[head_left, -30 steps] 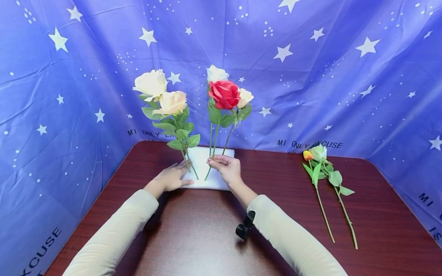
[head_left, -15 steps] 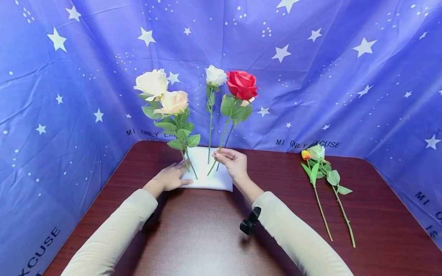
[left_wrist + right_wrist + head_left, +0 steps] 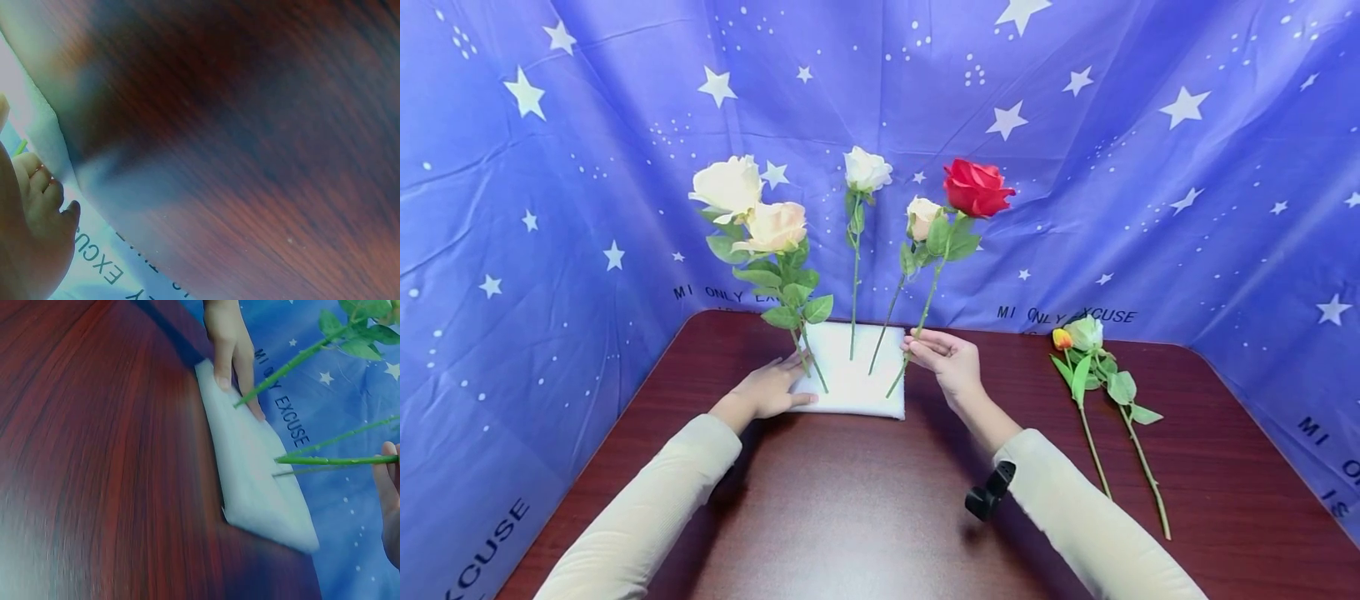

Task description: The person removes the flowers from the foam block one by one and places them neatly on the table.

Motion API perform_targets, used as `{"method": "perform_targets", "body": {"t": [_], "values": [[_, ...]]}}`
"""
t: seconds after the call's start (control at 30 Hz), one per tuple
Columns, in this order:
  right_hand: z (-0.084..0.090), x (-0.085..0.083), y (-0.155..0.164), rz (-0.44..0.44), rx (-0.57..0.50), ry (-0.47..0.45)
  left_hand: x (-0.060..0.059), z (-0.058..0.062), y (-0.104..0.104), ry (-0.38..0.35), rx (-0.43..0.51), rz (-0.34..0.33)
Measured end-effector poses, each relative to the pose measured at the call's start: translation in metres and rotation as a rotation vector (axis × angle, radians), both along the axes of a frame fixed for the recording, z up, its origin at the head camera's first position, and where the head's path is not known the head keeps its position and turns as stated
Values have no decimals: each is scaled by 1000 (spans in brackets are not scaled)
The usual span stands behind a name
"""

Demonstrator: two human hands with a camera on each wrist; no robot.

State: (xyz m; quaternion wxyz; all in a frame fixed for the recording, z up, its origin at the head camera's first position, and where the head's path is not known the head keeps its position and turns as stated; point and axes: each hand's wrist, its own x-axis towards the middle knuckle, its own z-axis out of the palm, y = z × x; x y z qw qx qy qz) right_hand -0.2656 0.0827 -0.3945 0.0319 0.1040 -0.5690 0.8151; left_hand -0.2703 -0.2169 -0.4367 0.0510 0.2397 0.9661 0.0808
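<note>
A white foam block (image 3: 850, 385) lies on the dark wooden table (image 3: 850, 517). My left hand (image 3: 778, 385) rests flat on the block's left edge, its fingers straight; the right wrist view shows the same left hand (image 3: 231, 350) on the block (image 3: 256, 469). My right hand (image 3: 934, 348) pinches the stem of a red rose (image 3: 976, 188), which leans right with its foot at the block's front right corner. A cream rose (image 3: 728, 185), a peach rose (image 3: 773, 225), a white rose (image 3: 867, 169) and a small cream bud (image 3: 921, 215) stand in the block.
Two loose flowers lie on the table to the right: a pale green-white rose (image 3: 1087, 332) and an orange bud (image 3: 1063, 338), stems pointing toward me. Blue star-printed cloth (image 3: 1150, 167) walls the table on three sides. A black wrist camera (image 3: 988, 495) sits on my right sleeve.
My right hand has carried the red rose from the block's middle to its right front corner, and the bloom now leans right. The left hand has stayed on the block.
</note>
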Motion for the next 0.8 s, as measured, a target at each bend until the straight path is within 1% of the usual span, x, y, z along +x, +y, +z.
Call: {"method": "perform_targets", "body": {"t": [0.23, 0.5, 0.7, 0.8], "values": [[4, 8, 30, 60, 74, -16, 0, 0, 0, 6, -4, 1], [4, 17, 63, 67, 132, -61, 1, 0, 0, -2, 1, 3], [-1, 22, 87, 82, 132, -78, 1, 0, 0, -8, 1, 6], [-5, 23, 98, 98, 136, -69, 0, -1, 0, -5, 3, 8]]}}
